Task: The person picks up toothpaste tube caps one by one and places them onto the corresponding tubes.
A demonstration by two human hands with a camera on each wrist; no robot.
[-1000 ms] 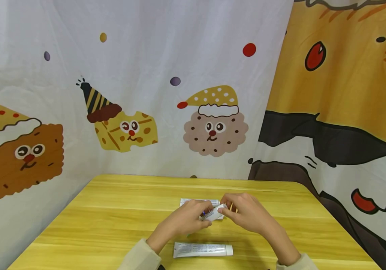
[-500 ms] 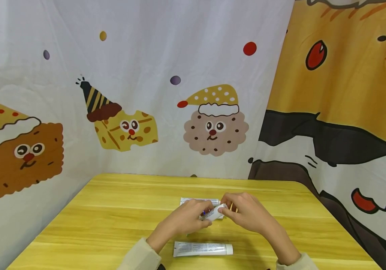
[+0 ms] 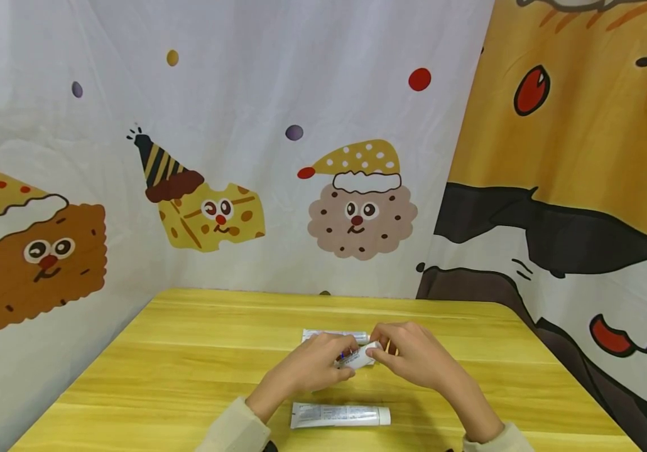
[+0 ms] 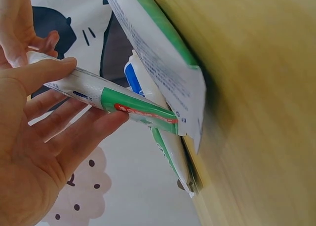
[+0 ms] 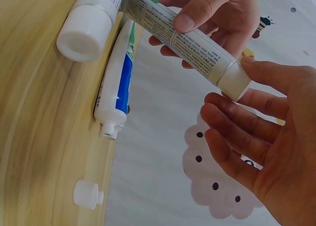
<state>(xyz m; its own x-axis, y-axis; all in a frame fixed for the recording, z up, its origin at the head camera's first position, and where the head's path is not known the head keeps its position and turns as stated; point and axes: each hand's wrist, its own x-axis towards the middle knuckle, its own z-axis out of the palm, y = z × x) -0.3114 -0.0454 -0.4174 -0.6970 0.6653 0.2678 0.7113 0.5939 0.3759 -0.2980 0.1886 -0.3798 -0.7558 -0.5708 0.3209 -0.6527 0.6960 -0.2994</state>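
Note:
My left hand (image 3: 315, 364) holds a toothpaste tube (image 4: 140, 107) between thumb and fingers, above the table. It is white with a green tail end. At the tube's other end, my right hand (image 3: 414, 355) pinches the white cap (image 5: 233, 83) with thumb and forefinger, the other fingers spread loosely. Behind the hands lies a second toothpaste tube (image 5: 113, 83) with a blue and green print and a bare nozzle; the left hand partly hides it in the head view. Nearer the person, a third toothpaste tube (image 3: 337, 415) lies flat with its white cap on, pointing right.
A loose white cap (image 5: 86, 194) sits on the wooden table (image 3: 199, 364), beyond the bare nozzle in the right wrist view. Behind the table hangs a white curtain (image 3: 233, 75) with cartoon prints, and a yellow printed cloth (image 3: 583, 144) stands to the right.
Both hands keep the same hold on the tube and its cap. The head view has tilted down very slightly.

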